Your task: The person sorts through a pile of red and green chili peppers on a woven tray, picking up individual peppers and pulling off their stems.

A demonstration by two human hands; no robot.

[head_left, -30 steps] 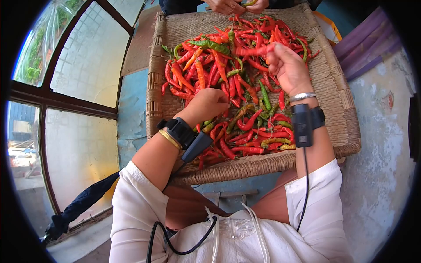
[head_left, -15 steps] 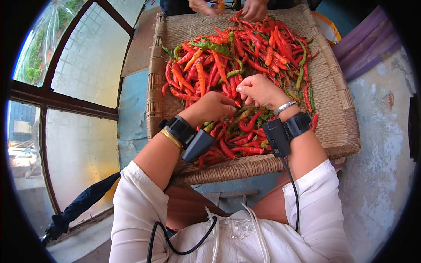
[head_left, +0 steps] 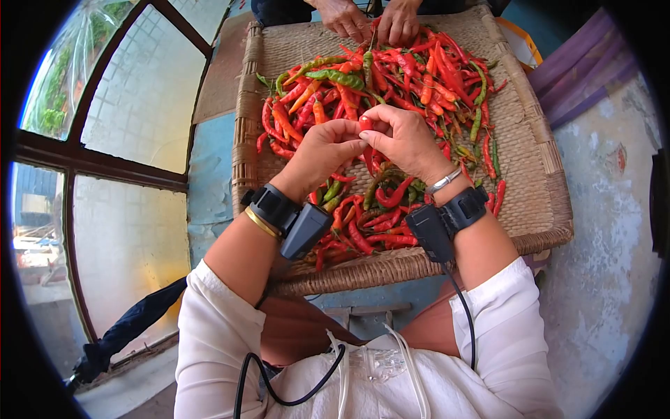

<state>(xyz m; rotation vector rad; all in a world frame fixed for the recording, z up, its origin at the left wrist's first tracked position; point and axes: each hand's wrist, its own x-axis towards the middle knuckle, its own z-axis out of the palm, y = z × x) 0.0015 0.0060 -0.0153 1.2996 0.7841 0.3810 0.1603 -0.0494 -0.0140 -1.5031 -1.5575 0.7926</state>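
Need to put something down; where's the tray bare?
Free on the tray: right strip, between peppers and right rim; upper-left corner, left of the other person's hands. Crowded: the middle, around left hand and right hand.

L hand (head_left: 319,152) nr R hand (head_left: 408,145), both pinching

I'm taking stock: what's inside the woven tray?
In the woven tray: red, orange and green peppers. The left hand, right hand and upper peppers cover whatever lies beneath.
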